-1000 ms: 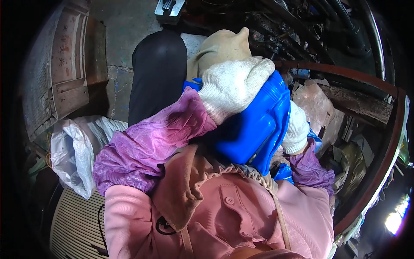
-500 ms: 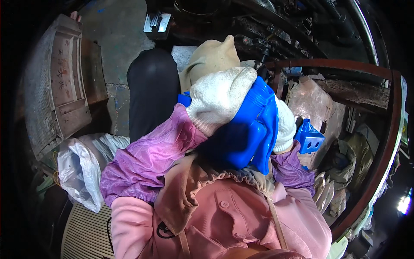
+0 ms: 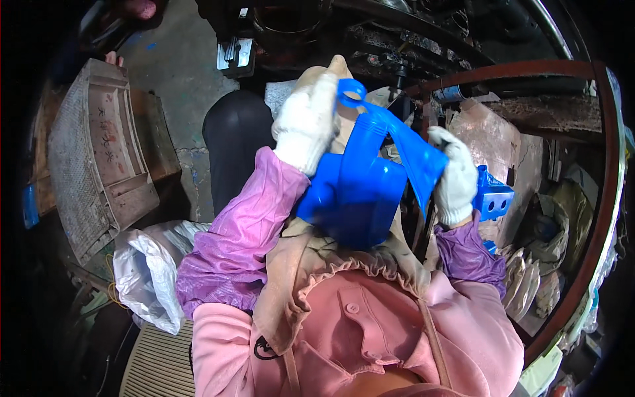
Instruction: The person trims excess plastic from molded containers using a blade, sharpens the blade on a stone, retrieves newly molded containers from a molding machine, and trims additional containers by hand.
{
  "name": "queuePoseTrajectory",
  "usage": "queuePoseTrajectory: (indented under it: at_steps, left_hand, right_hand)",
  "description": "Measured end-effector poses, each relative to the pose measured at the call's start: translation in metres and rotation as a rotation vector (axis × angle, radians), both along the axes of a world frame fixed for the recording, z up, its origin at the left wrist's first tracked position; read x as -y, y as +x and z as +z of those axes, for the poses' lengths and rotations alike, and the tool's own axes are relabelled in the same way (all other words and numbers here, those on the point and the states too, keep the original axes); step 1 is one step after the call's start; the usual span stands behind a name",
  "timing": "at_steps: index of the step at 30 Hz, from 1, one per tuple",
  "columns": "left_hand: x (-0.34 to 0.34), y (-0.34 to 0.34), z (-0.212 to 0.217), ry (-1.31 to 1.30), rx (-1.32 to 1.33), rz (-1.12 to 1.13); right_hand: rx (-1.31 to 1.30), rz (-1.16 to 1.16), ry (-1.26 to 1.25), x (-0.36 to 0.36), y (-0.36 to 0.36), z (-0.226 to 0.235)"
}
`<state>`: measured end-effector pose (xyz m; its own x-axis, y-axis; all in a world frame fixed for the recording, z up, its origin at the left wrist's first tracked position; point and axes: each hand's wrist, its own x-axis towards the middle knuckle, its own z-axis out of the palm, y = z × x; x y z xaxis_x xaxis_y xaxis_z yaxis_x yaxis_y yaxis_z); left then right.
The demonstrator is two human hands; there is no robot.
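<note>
A blue moulded plastic container (image 3: 360, 188) with a ribbed neck lies across my lap, its neck pointing away from me. A thin scrap of blue plastic (image 3: 417, 155) runs from a ring beside the neck out to the right, widening into a flat flap. My left hand (image 3: 305, 122), in a white knit glove, closes at the ring end of this scrap; its fingertips are partly hidden. My gloved right hand (image 3: 456, 175) has its fingers curled on the flap's outer edge. Purple sleeve covers (image 3: 231, 225) protect both forearms.
Another blue moulded piece (image 3: 493, 197) with two round holes sits at the right, inside a rusty metal frame (image 3: 509, 69). A white plastic sack (image 3: 149, 271) and a worn slanted box (image 3: 109, 142) stand at the left. Dark machinery (image 3: 370, 49) fills the far side.
The scrap now stands away from the container's neck, with its ring visible. My left hand has moved back and left off the container; my right hand has come out from behind it, farther right.
</note>
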<state>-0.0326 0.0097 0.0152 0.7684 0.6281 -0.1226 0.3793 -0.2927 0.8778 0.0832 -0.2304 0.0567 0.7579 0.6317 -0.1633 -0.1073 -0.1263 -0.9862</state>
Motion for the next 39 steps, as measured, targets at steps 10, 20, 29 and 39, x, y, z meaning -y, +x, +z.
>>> queuePoseTrajectory:
  at_steps: [10,20,29,39]
  left_hand:
    - [0.006,-0.021,-0.002,-0.452,0.292,0.023]
    - [0.019,-0.031,0.017,-0.394,0.31,-0.05]
    - [0.019,-0.028,0.009,-0.344,0.291,-0.025]
    - [0.018,-0.022,0.006,-0.458,0.236,-0.057]
  right_hand:
    - [0.864,0.785,-0.207,-0.046,0.022,0.045]
    - [0.596,1.076,-0.231,-0.076,0.046,0.044]
    - [0.325,1.227,-0.637,-0.092,0.066,0.044]
    - [1.287,0.78,-0.348,-0.065,0.021,0.018]
